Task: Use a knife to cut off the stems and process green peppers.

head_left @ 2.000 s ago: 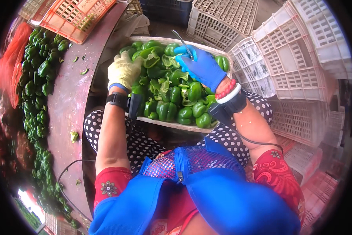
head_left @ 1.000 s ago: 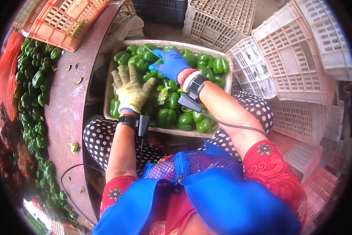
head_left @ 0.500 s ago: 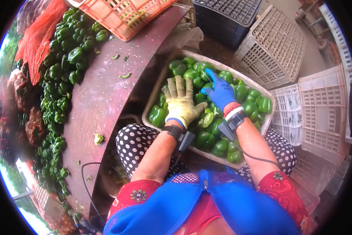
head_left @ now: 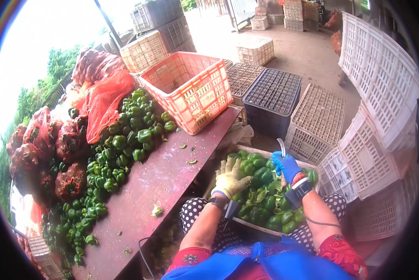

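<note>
A crate [head_left: 239, 221] full of green bell peppers [head_left: 267, 203], some cut or broken, sits between my knees, in dotted trousers. My left hand [head_left: 229, 179] wears a pale yellow glove and lies over the peppers at the crate's left, fingers spread and holding nothing. At the upper right of the peppers, my right hand [head_left: 288, 165], gloved in blue, is closed on a thin metal blade [head_left: 281, 145] that points upward; its handle is mostly hidden by the fingers.
Left of me runs a pinkish board [head_left: 139, 196] with scraps, beside heaped peppers [head_left: 120, 158], red mesh sacks [head_left: 69, 182] and an orange basket [head_left: 195, 100]. A dark crate [head_left: 270, 95] and pale crates [head_left: 312, 121] stand ahead. Tall pale crates [head_left: 377, 84] stand to the right.
My view has swung up, showing the yard and more crates beyond. My right hand, earlier low among the peppers near my left hand, is now farther right with the blade upright.
</note>
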